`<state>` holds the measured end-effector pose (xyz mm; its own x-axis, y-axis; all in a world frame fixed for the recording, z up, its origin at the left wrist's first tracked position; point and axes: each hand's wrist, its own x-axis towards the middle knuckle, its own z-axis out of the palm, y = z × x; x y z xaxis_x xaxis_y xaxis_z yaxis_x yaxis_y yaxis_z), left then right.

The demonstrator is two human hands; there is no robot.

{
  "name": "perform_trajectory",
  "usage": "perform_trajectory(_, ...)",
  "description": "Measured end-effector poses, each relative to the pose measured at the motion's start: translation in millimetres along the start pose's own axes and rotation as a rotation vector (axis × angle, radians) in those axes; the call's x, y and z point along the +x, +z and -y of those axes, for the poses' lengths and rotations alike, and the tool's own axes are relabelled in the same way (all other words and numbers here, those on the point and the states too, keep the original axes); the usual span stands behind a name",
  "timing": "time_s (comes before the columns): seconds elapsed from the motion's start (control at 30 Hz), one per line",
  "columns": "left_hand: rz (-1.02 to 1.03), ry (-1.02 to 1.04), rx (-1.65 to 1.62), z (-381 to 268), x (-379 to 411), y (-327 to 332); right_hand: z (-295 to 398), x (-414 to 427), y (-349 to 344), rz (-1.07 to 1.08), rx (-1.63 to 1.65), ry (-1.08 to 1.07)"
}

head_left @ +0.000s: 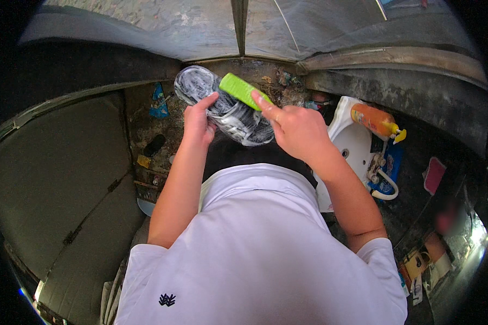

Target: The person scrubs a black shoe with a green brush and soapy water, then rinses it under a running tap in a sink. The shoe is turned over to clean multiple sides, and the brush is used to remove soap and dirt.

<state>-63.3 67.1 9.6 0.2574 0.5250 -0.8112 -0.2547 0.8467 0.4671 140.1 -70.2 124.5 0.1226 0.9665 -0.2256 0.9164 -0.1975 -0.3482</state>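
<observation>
A dark shoe (pixel 240 122) covered in white suds is held up in front of me, its foamy side and laces showing. My left hand (pixel 199 120) grips it near the middle, thumb on top. In my right hand (pixel 297 126) is a lime-green scrubbing brush (pixel 242 90), index finger stretched along its back. The brush lies over the upper edge of the shoe; its bristles are hidden beneath it. Some foam clings to my right fingers.
On my right stands a white washbasin (pixel 347 142) with a faucet (pixel 376 166). An orange pump bottle (pixel 372 118) with a yellow top lies across its rim. A blue wrapper (pixel 158 101) and a dark brush-like object (pixel 154 145) lie left on the dirty floor. Mesh window panels (pixel 203 28) are ahead.
</observation>
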Motion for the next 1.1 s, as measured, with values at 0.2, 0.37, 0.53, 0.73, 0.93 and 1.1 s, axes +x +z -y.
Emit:
perform_trajectory(0.2, 0.09, -0.01, 0.322, -18, -11, -5, -14, 25, -24, 0.145, 0.056, -0.051)
perform_trajectory(0.37, 0.327, -0.138, 0.135, -27, -6, 2, -29, 52, -27, 0.144, 0.024, -0.224)
perform_trajectory(0.53, 0.592, -0.239, -0.152, -26, -11, 13, -33, 61, -23, 0.151, 0.049, -0.22)
perform_trajectory(0.73, 0.611, -0.27, -0.267, -16, 3, 8, -35, 61, -40, 0.341, 0.114, -0.208)
perform_trajectory(0.93, 0.591, -0.364, -0.176, -30, 3, 13, -25, 64, -32, 0.481, 0.436, -0.167)
perform_trajectory(1.1, 0.477, -0.245, -0.034, -27, 1, 10, -35, 55, -26, 0.284, 0.711, 0.029)
